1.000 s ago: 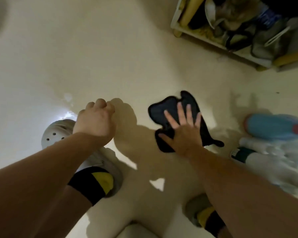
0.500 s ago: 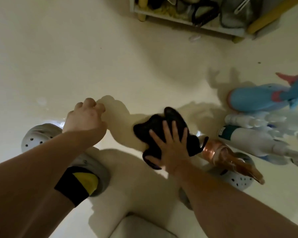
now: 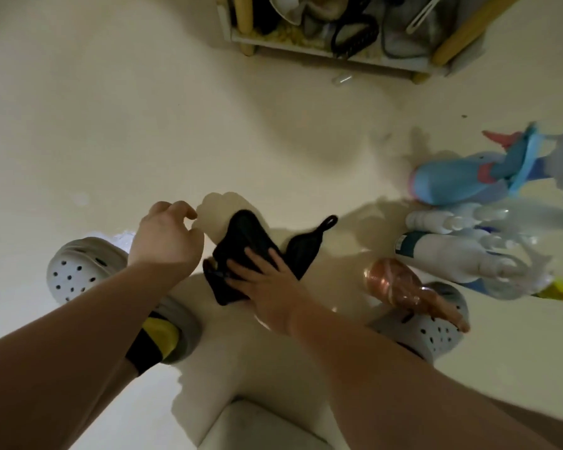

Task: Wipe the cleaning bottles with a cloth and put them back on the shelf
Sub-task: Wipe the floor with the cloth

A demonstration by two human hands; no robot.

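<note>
A black cloth [image 3: 241, 241] with a hanging loop is in my right hand [image 3: 267, 287], which grips it just above the pale floor between my feet. My left hand [image 3: 166, 238] hovers beside the cloth's left edge, fingers loosely curled and holding nothing. Lying on the floor at the right are a blue spray bottle [image 3: 459, 183], two white spray bottles [image 3: 442, 254] and an amber bottle [image 3: 394, 280] close to my right foot. The low shelf [image 3: 371, 61] stands at the top of the view.
The shelf is packed with brushes, tools and cloths. A small clear object [image 3: 342, 78] lies on the floor just before it. My feet wear grey clogs, left [image 3: 78, 267] and right [image 3: 436, 332]. A white seat edge [image 3: 257, 427] shows below.
My right hand went from pressing flat on the cloth to gripping and lifting it, so the cloth now folds upward. My left fist has loosened. The view has tilted, bringing more bottles into sight.
</note>
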